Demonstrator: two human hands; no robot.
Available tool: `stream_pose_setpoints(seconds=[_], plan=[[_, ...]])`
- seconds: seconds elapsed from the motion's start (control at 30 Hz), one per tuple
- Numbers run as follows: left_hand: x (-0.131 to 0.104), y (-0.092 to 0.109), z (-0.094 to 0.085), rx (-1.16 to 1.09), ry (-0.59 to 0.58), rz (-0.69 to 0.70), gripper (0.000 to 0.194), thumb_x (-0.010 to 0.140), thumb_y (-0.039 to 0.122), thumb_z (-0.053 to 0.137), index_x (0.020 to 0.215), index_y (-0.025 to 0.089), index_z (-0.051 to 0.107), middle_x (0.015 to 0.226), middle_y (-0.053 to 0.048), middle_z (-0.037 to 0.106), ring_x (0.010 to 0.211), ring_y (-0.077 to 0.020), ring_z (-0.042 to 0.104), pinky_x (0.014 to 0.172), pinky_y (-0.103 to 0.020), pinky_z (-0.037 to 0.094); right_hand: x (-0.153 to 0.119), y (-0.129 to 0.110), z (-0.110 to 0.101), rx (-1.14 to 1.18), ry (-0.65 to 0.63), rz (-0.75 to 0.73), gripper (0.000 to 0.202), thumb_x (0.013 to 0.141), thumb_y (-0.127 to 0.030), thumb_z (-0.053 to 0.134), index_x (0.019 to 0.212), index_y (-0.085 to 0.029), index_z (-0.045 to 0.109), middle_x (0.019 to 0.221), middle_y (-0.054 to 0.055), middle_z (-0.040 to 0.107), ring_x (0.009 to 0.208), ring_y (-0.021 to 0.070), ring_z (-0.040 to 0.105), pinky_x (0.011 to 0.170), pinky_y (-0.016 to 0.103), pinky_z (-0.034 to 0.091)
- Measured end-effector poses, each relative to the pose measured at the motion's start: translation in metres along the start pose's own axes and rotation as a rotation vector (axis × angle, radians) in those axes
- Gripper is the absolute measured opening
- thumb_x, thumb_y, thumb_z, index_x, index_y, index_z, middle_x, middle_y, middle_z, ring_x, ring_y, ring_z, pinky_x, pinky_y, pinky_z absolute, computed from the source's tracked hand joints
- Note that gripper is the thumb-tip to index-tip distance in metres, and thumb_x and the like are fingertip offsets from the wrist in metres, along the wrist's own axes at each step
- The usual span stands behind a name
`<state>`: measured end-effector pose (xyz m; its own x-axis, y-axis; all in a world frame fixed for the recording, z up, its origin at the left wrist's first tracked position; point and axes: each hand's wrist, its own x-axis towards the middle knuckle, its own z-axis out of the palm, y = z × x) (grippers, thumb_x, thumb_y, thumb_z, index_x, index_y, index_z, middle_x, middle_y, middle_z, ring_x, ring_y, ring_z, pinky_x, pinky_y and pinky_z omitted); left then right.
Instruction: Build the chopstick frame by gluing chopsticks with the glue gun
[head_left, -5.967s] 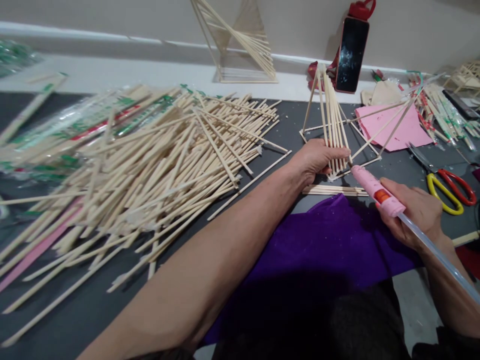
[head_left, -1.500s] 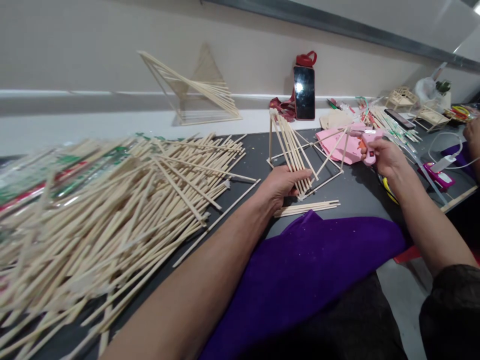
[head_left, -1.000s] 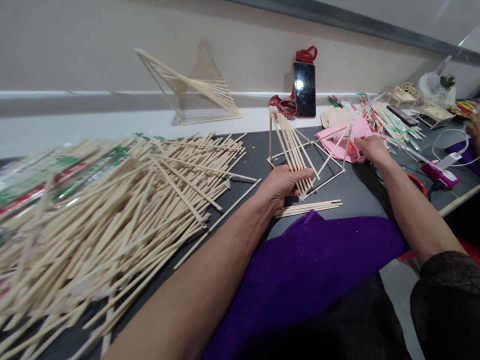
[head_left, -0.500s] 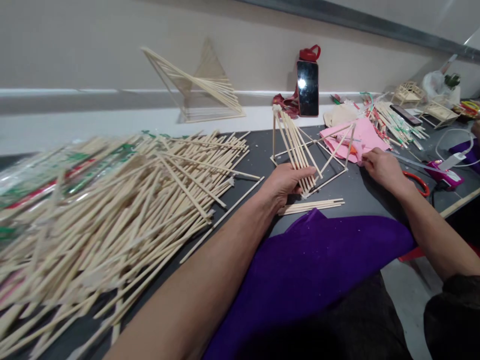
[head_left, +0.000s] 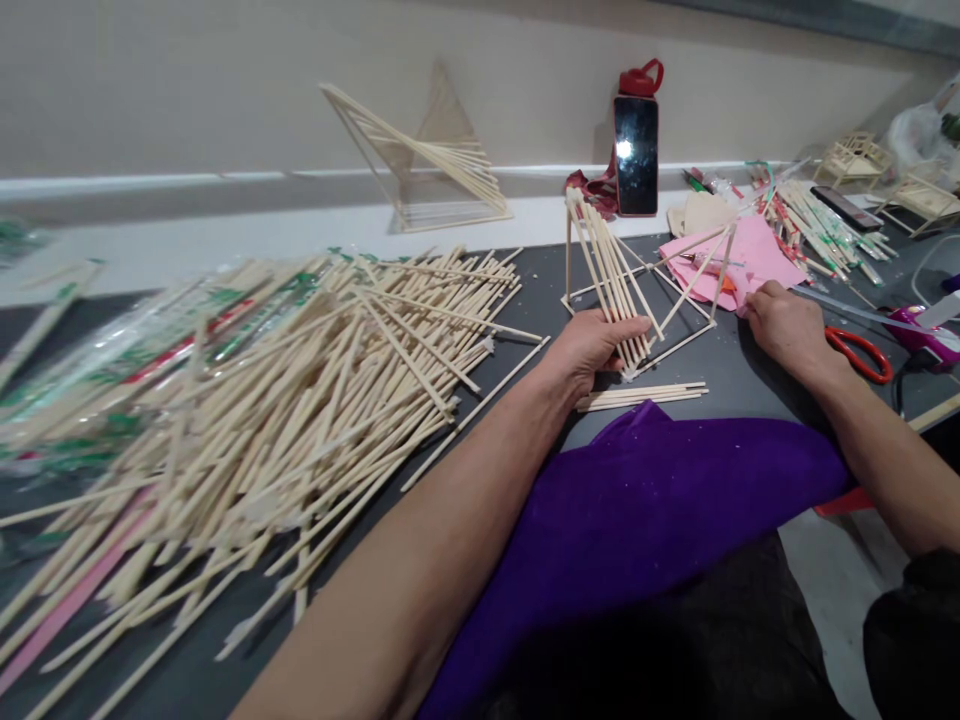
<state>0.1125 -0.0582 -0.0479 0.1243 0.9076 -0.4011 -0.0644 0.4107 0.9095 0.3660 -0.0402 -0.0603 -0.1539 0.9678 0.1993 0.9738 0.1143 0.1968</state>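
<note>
My left hand (head_left: 596, 345) is closed around the lower end of a fan of wooden chopsticks, part of a chopstick frame (head_left: 611, 270) with open triangular sides and whitish glue at its corners. My right hand (head_left: 784, 320) has its fingers curled at what looks like a pinkish hot glue gun (head_left: 712, 264) with an orange part, lying on a folded pink cloth (head_left: 769, 250); the fingers partly hide it. A translucent glue stick (head_left: 862, 307) runs out to the right behind that hand. Several loose chopsticks (head_left: 645, 396) lie just below the frame.
A large pile of chopsticks (head_left: 300, 400), some in plastic wrappers, covers the left of the table. A twisted chopstick model (head_left: 450, 165) stands against the wall, near a phone (head_left: 636, 155) propped upright. Red-handled scissors (head_left: 862, 355) and a purple power socket (head_left: 922, 338) lie right. Purple cloth (head_left: 675, 480) drapes in front.
The view has shifted slightly, so everything appears further right and a little higher. Both hands keep the same places relative to the frame and the pink cloth.
</note>
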Motion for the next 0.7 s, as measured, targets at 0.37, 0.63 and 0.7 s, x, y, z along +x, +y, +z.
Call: stream_pose_setpoints(seconds=[0.37,0.63,0.7], plan=[[0.007,-0.008,-0.004,0.009,-0.037,0.034,0.011,0.08,0.019,0.07,0.072,0.013,0.065,0.064,-0.001,0.064,0.05,-0.0077,0.053,0.047,-0.02,0.034,-0.03,-0.054,-0.027,0.95,-0.025,-0.042,0.024,0.083,-0.03,0.057,0.094,-0.015,0.074,0.077,0.006,0.072,0.058,0.0146,0.063,0.058,0.027,0.047],[0.004,-0.008,-0.003,0.011,-0.05,0.054,0.014,0.083,0.018,0.067,0.07,0.014,0.063,0.062,0.001,0.06,0.049,-0.0063,0.05,0.048,-0.021,0.031,-0.014,-0.08,-0.02,1.429,-0.33,0.113,0.018,0.069,-0.031,0.07,0.076,-0.014,0.073,0.071,0.005,0.071,0.045,0.0065,0.056,0.037,0.018,0.033],[0.004,-0.008,-0.003,0.008,-0.06,0.057,0.015,0.084,0.017,0.066,0.07,0.014,0.063,0.061,0.001,0.06,0.049,-0.0062,0.05,0.048,-0.021,0.031,-0.012,-0.081,-0.018,1.451,-0.361,0.106,0.019,0.069,-0.032,0.071,0.077,-0.014,0.073,0.07,0.005,0.071,0.045,0.0063,0.056,0.037,0.018,0.033]])
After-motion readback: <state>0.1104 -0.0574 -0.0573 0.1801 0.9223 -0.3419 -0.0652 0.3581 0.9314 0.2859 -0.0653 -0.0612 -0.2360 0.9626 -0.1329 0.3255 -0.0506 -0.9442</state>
